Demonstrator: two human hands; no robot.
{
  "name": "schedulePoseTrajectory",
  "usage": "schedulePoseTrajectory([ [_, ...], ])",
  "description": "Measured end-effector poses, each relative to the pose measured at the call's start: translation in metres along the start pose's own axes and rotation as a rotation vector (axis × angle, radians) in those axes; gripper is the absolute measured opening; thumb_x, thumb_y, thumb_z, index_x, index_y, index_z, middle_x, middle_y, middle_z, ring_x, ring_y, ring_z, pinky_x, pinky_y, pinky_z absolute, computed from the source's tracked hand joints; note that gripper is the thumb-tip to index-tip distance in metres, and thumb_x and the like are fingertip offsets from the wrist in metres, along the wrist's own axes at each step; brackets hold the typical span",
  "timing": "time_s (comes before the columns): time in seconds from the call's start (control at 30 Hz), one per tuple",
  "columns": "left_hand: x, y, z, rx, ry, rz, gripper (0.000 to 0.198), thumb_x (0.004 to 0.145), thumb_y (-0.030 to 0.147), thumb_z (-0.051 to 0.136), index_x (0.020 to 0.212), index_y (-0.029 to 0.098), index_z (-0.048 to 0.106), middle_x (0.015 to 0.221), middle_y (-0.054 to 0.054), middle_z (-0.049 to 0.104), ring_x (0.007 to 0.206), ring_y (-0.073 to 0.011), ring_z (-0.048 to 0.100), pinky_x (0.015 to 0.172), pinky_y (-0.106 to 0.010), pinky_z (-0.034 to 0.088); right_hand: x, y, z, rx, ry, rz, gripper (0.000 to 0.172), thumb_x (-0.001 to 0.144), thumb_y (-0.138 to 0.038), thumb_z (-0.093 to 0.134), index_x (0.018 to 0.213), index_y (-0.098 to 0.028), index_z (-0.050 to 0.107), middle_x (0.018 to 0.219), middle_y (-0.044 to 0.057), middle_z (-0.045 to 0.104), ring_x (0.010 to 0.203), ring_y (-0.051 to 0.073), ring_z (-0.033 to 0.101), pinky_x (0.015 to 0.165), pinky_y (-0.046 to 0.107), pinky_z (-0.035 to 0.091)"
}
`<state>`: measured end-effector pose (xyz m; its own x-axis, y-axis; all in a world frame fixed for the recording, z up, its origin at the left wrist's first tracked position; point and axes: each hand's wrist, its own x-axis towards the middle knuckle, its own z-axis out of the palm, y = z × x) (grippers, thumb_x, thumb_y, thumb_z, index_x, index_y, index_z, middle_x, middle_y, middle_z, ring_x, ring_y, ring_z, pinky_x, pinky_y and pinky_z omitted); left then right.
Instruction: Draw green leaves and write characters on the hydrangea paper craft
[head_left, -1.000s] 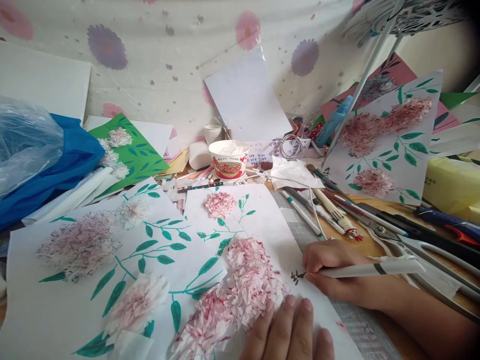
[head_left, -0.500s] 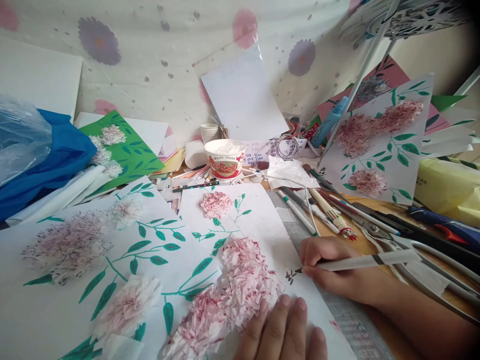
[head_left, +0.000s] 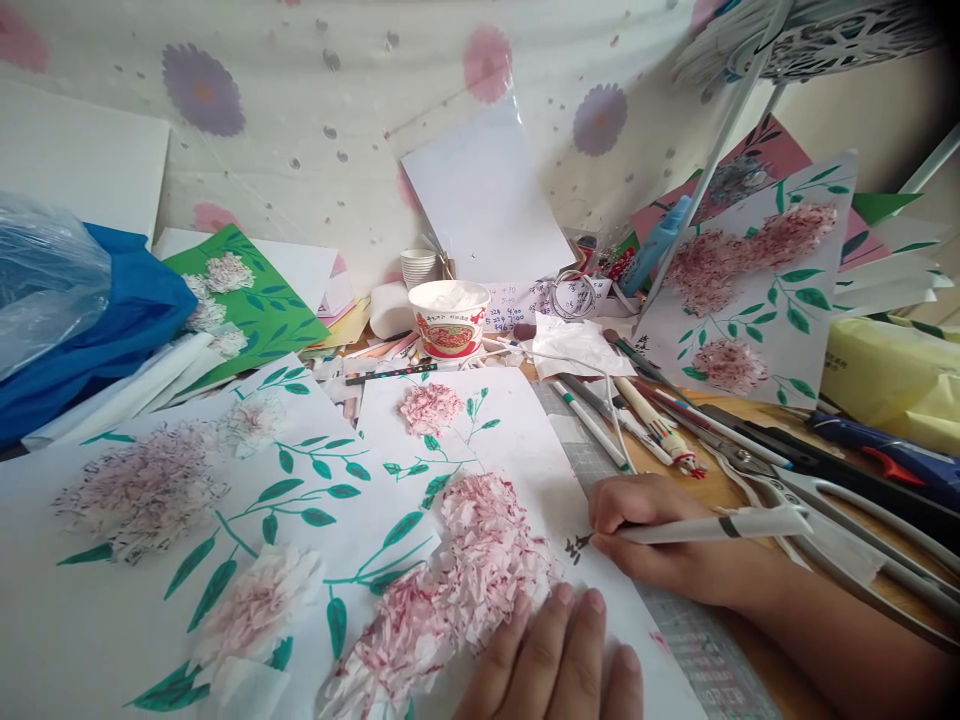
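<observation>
On the sheet's [head_left: 532, 410] right side, right hand [head_left: 664, 572] has its fingers clamped on the pen [head_left: 709, 527] — dark marks [head_left: 576, 548] beside it look slightly fuller than a second ago. Lettering seems partway. Left hand [head_left: 559, 665] flat by the flowers [head_left: 491, 550], fingers slightly apart.

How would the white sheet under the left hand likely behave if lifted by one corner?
The sheet would probably sag, since its edge looks thin and bulky pink flowers sit on it. Crumpled and layered, those flowers are likely light but easily crushed.
</observation>
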<state>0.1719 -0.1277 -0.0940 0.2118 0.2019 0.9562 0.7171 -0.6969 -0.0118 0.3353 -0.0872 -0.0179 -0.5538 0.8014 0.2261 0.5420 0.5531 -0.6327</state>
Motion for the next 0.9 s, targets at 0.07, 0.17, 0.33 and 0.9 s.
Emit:
schedulePoseTrajectory([
  [0.07, 0.0008, -0.0007, -0.0012, 0.004, -0.009, 0.016, 0.019, 0.083, 0.022, 0.039, 0.076, 0.026, 0.056, 0.083, 0.007, 0.065, 0.091, -0.0097, 0.056, 0.098, -0.029, 0.03, 0.0006, 0.0009, -0.0001, 0.005, 0.0, -0.013, 0.019, 0.08, -0.021, 0.045, 0.062, -0.017, 0.041, 0.059, 0.0, 0.046, 0.055, 0.012, 0.044, 0.051, 0.023, 0.035],
  [0.17, 0.0014, -0.0013, -0.0025, 0.011, -0.019, 0.037, 0.019, 0.083, 0.022, 0.039, 0.076, 0.026, 0.057, 0.084, 0.007, 0.065, 0.09, -0.0101, 0.056, 0.099, -0.031, 0.03, 0.0014, 0.0009, -0.0001, 0.007, -0.005, -0.016, 0.018, 0.08, -0.021, 0.045, 0.062, -0.017, 0.041, 0.06, -0.001, 0.046, 0.055, 0.011, 0.044, 0.051, 0.023, 0.035],
  [0.33, 0.0009, -0.0022, -0.0036, 0.006, -0.034, 0.042, 0.014, 0.081, 0.023, 0.043, 0.077, 0.027, 0.057, 0.086, 0.008, 0.064, 0.091, -0.0104, 0.056, 0.098, -0.031, 0.03, 0.0021, -0.0023, -0.0005, -0.012, -0.008, -0.005, 0.017, 0.078, -0.019, 0.045, 0.061, -0.017, 0.04, 0.059, 0.0, 0.047, 0.055, 0.011, 0.044, 0.051, 0.023, 0.035],
  [0.9, -0.0004, 0.0026, 0.0011, -0.001, 0.011, -0.023, 0.022, 0.083, 0.02, 0.038, 0.073, 0.026, 0.057, 0.082, 0.007, 0.065, 0.092, -0.0096, 0.056, 0.096, -0.028, 0.031, -0.0033, -0.0006, -0.0021, 0.122, 0.0, 0.056, 0.017, 0.078, -0.022, 0.047, 0.063, -0.017, 0.042, 0.059, 0.0, 0.047, 0.056, 0.012, 0.045, 0.052, 0.023, 0.036],
])
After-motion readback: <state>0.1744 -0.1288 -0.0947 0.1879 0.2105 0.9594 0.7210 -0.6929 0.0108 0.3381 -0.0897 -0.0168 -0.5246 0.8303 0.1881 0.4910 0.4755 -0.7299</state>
